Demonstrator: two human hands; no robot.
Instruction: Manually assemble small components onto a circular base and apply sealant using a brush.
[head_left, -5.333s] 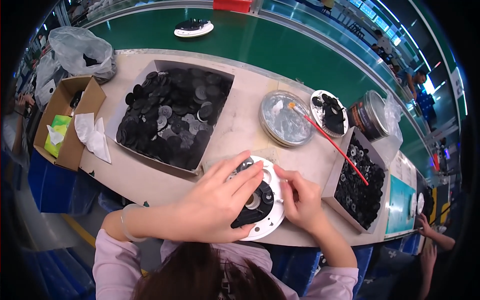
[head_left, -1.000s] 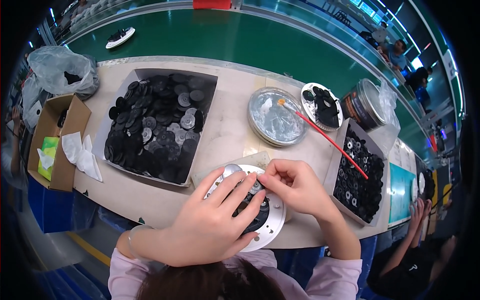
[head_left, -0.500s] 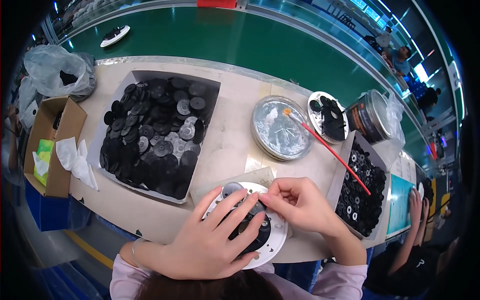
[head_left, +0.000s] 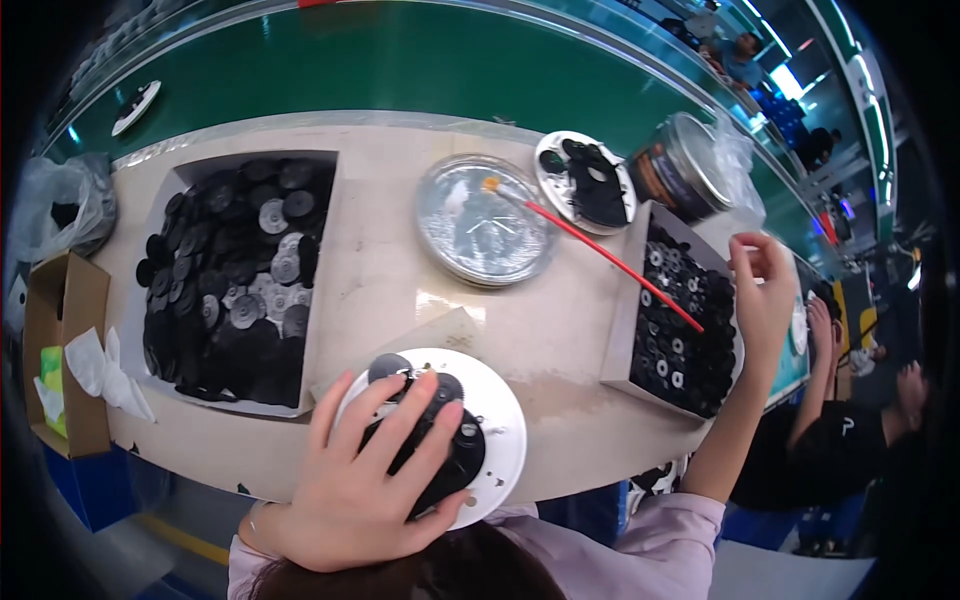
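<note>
My left hand point(head_left: 375, 470) lies over a white round plate point(head_left: 505, 420) at the table's front edge, its fingers spread across the black parts point(head_left: 455, 455) mounted there and its thumb near the lower rim. It holds the plate in place. A grey disc point(head_left: 388, 368) shows beyond the fingertips. My right hand point(head_left: 760, 285) is raised at the right side of a box of small black gears point(head_left: 690, 325). Its fingers are curled in toward the thumb; whether a small part is between them cannot be made out.
At left, a white box point(head_left: 318, 250) holds many black discs. A brush with a red handle point(head_left: 610, 260) lies across a round plastic-covered dish point(head_left: 490, 235) and the gear box. Behind stand another white plate point(head_left: 548, 190) and a tin point(head_left: 680, 170). A co-worker's hands point(head_left: 820, 325) are at far right.
My right hand has left the plate and moved up and right to the gear box. My left hand stays on the plate. The whole view has shifted, so the table things appear further left.
</note>
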